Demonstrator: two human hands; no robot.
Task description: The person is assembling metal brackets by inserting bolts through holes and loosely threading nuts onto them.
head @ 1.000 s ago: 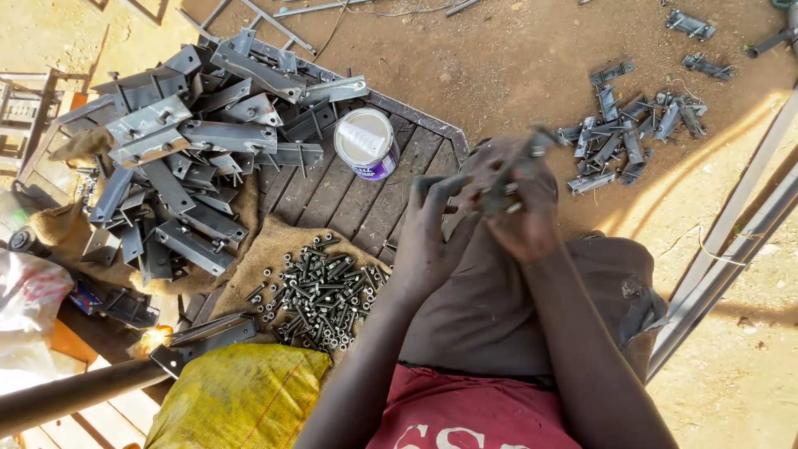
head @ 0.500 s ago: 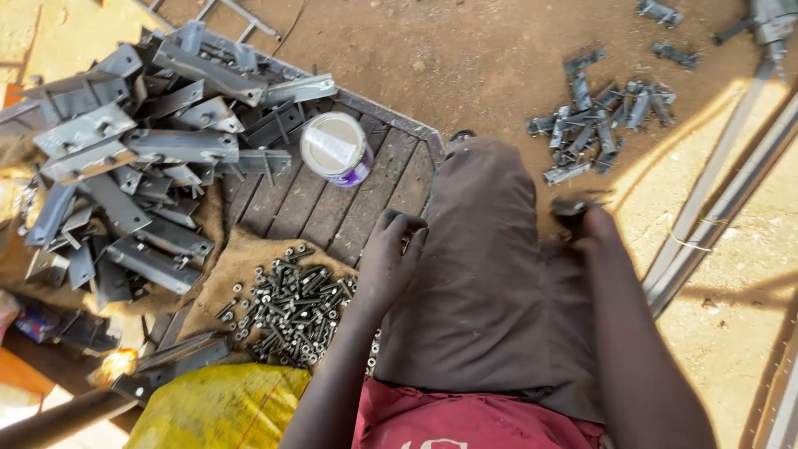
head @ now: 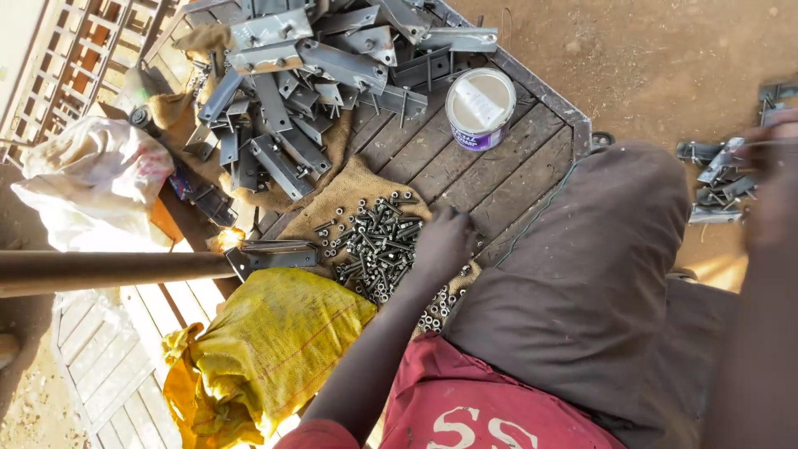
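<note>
Two hands in view. Left hand [head: 445, 241]: fingers curled down into the bolts [head: 374, 241], touching them; what they pinch, if anything, cannot be told. Right hand [head: 773, 179]: blurred at the right edge, over the small bracket heap [head: 715, 179] on the dirt; whether its fingers are clenched or released cannot be told.

Bolts: dark loose pile with nuts mixed in, spread on burlap [head: 349, 187], at the near edge of the pallet [head: 515, 166], just left of the person's brown-clad knee [head: 582, 274].

Brackets [head: 307, 75]: large heap of grey steel angle pieces, far left part of the pallet, partly on the burlap.

Tin [head: 480, 108]: round, pale lid bearing a white strip label, purple band on its wall; upright on the slats, right of the brackets, well apart from the bolts.

Yellow sack [head: 266, 349]: woven, crumpled, near left, just beside the bolts.

White bag [head: 91, 187]: crumpled plastic with faint red print, far left.

Pipe [head: 108, 270]: dark, horizontal, entering from the left, ending in a steel bracket near the bolts.

Shirt [head: 474, 407]: red with white lettering, bottom centre.
</note>
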